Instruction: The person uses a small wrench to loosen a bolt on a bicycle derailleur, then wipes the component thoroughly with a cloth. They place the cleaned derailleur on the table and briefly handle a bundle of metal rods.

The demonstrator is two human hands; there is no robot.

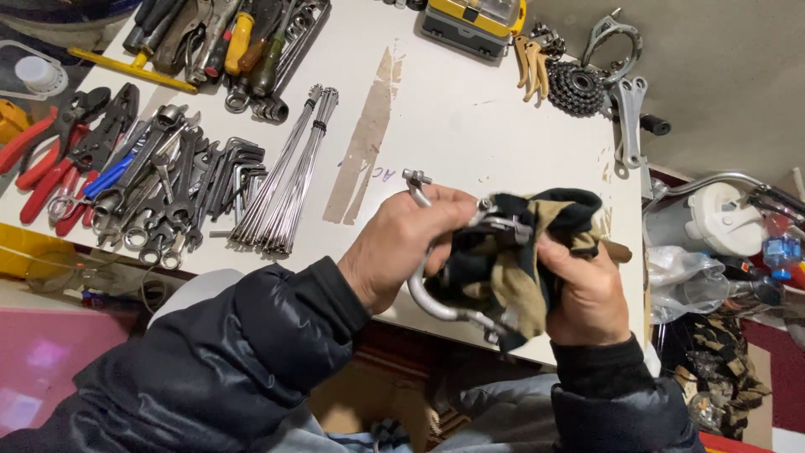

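My left hand grips a silver metal bicycle brake caliper, its curved arm showing below my fingers and a bolt end sticking out above them. My right hand holds a black and tan rag bunched over the right part of the caliper. Both hands are in front of me, over the near edge of a white workbench. Dark jacket sleeves cover both arms.
On the bench lie bundles of spokes, a pile of wrenches, red-handled pliers, screwdrivers, a yellow case, a cassette sprocket and brake parts. A white container stands off the right edge.
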